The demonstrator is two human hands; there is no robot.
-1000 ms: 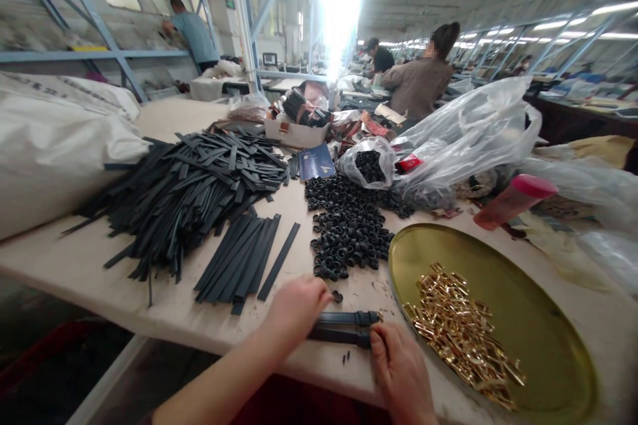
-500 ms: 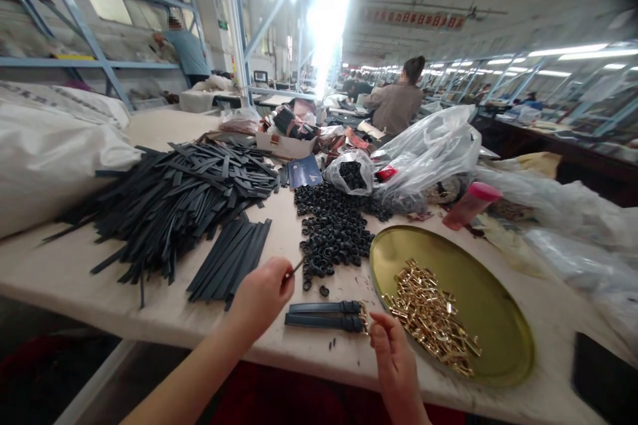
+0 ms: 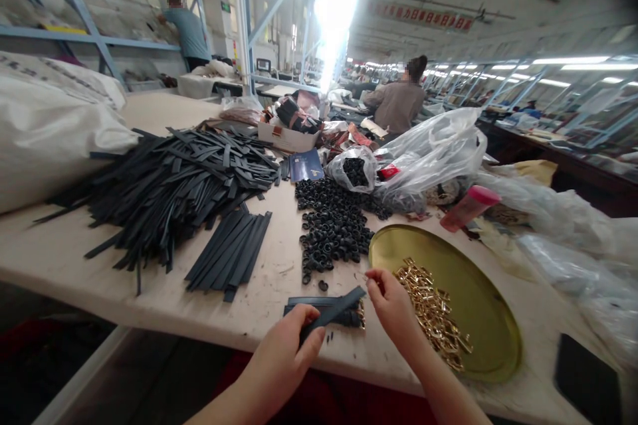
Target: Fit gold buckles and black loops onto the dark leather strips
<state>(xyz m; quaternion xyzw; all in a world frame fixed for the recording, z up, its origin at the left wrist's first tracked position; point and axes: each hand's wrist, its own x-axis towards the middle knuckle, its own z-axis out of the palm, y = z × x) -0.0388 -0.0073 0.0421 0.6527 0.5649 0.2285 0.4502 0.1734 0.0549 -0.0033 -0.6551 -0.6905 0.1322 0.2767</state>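
My left hand (image 3: 292, 345) grips a dark strap (image 3: 339, 309) between thumb and fingers, its free end pointing up and right. Under that strap lie finished-looking dark straps (image 3: 306, 301) with gold buckles at their right end. My right hand (image 3: 391, 302) is pinched near the held strap's tip; a small shiny piece shows at its fingertips, too small to make out. Beside it, gold buckles (image 3: 436, 305) are heaped on an oval gold tray (image 3: 491, 305). Black loops (image 3: 331, 232) form a pile beyond the hands, and a neat row of dark straps (image 3: 229, 252) lies to the left.
A large heap of dark strips (image 3: 184, 186) covers the left side, beside a white sack (image 3: 50, 133). Clear plastic bags (image 3: 433, 146), a pink-lidded jar (image 3: 468, 207) and a blue booklet (image 3: 306, 166) lie farther back. A black flat object (image 3: 588, 378) is at right. Two people are beyond.
My left hand has moved right and toward me, now holding a strap across the others. My right hand has left the buckle ends and moved up, its fingers now pinched.
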